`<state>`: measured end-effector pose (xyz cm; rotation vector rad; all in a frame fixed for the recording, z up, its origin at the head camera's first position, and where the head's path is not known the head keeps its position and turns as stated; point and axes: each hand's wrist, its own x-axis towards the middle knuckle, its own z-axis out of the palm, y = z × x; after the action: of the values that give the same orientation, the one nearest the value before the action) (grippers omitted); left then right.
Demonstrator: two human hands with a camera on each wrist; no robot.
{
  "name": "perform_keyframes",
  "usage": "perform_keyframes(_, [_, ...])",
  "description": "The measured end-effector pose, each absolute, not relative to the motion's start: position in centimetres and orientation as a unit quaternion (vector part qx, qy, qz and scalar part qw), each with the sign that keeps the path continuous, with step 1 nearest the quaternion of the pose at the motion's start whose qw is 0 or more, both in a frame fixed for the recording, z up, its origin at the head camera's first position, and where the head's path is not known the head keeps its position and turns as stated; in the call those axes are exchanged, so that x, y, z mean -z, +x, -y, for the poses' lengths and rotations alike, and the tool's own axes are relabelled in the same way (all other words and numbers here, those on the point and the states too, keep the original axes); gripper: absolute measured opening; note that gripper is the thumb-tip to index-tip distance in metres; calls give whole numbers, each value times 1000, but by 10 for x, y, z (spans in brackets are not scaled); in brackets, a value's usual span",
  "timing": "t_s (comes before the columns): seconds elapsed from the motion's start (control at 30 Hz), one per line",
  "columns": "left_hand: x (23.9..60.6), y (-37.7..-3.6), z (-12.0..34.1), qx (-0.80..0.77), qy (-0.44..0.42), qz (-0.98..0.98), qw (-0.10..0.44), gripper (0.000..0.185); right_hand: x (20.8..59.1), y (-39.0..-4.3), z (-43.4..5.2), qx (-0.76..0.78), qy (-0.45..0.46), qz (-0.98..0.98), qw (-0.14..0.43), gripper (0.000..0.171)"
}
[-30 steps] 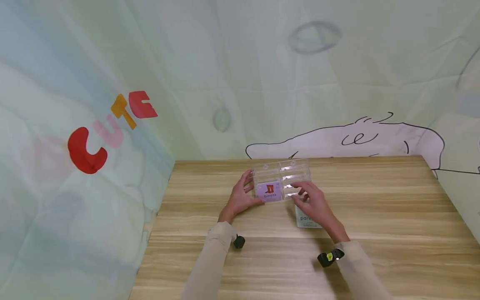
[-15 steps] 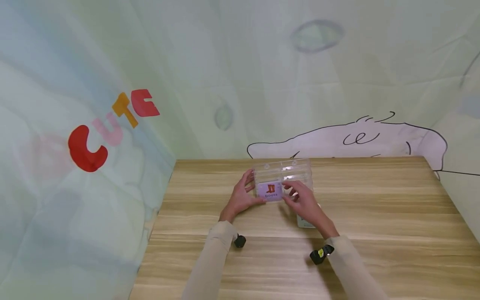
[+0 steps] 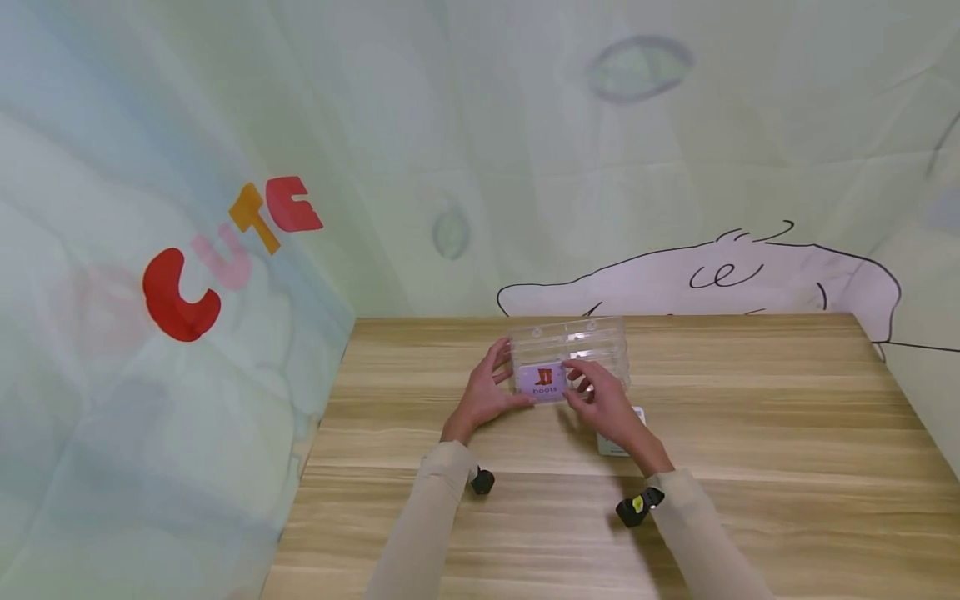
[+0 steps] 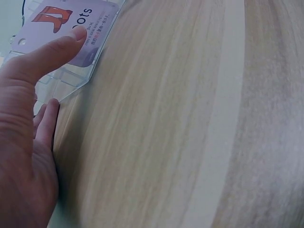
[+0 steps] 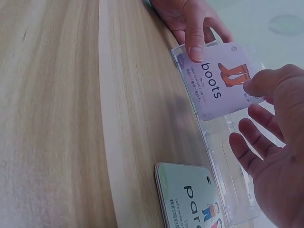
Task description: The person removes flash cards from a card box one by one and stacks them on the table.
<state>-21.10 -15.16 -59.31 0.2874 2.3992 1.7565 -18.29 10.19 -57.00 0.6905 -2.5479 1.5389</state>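
A lilac flash card (image 3: pixel 546 390) printed "boots" stands in the lower left pocket of a clear plastic card rack (image 3: pixel 538 343). My left hand (image 3: pixel 486 395) grips the rack at its left end, thumb on the card's lower corner and other fingers around the side. With thumb and forefinger, my right hand (image 3: pixel 606 408) pinches the card along its right side. In the right wrist view the card (image 5: pixel 216 97) tilts against the rack, and the remaining right fingers curl loosely beside it. The left thumb (image 4: pixel 66 45) lies over part of the printed word in the left wrist view.
A pale green stack of cards (image 5: pixel 185 190), its top one showing "par...", lies on the wooden table (image 3: pixel 750 433) just in front of the rack, partly under the right hand. A printed cloth (image 3: pixel 405 167) hangs behind the table's far edge.
My right hand has moved left from the rack's right-hand pockets to the right edge of the boots card and has stayed there. The left hand keeps its hold on the rack.
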Motion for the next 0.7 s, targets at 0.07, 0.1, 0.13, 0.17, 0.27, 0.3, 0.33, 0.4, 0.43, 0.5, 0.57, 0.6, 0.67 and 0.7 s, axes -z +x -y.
perform_keyframes(0.07, [593,-211,152,-586,94,-801,78,122,570,-182,-102,-505,228,831,42,46])
perform_keyframes(0.1, [593,-211,152,-585,93,-802,78,122,570,-182,-101,-506,228,831,42,46])
perform_keyframes(0.13, [592,-211,152,-585,92,-802,78,122,570,-181,-101,-506,228,831,42,46])
perform_keyframes(0.17, [592,-210,152,-584,92,-803,78,122,570,-181,-101,-505,228,832,42,47])
perform_keyframes(0.27, [592,-210,152,-585,91,-803,77,122,570,-180,-100,-500,221,837,37,49])
perform_keyframes(0.3, [593,-210,153,-585,93,-802,76,122,570,-181,-100,-499,218,838,35,49])
perform_keyframes(0.33, [593,-210,153,-586,94,-802,75,122,570,-181,-99,-497,217,839,33,49])
perform_keyframes(0.4, [593,-210,153,-585,94,-802,74,123,570,-181,-99,-496,214,841,30,48])
perform_keyframes(0.43, [594,-210,153,-584,95,-803,73,123,570,-181,-99,-495,215,841,30,47])
perform_keyframes(0.5, [594,-211,154,-583,93,-804,73,122,570,-182,-99,-495,217,841,31,47])
perform_keyframes(0.57, [594,-211,154,-582,91,-805,74,122,570,-182,-99,-493,219,841,33,46])
perform_keyframes(0.6, [594,-211,154,-582,90,-804,74,122,571,-182,-99,-493,220,841,33,46])
perform_keyframes(0.67, [594,-211,154,-582,90,-804,76,122,571,-182,-99,-493,219,841,32,45])
perform_keyframes(0.7, [594,-211,154,-582,90,-805,76,122,571,-182,-99,-492,218,842,30,45])
